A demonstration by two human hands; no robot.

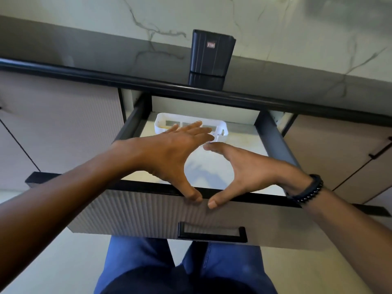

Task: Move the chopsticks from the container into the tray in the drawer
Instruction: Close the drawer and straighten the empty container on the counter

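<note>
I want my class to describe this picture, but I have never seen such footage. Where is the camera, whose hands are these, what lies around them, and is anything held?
No machine here: the one picture comes from a wide-angle camera worn on a person's head, looking forward and down, so both arms reach in from below. The left hand and the right hand, with a dark beaded wristband, are spread with straight fingers above an open drawer with a ribbed grey front. Neither holds anything. At the drawer's back lies a white plastic tray, partly hidden by the left hand. On the dark glossy countertop above stands a tall dark container; its contents cannot be seen.
</note>
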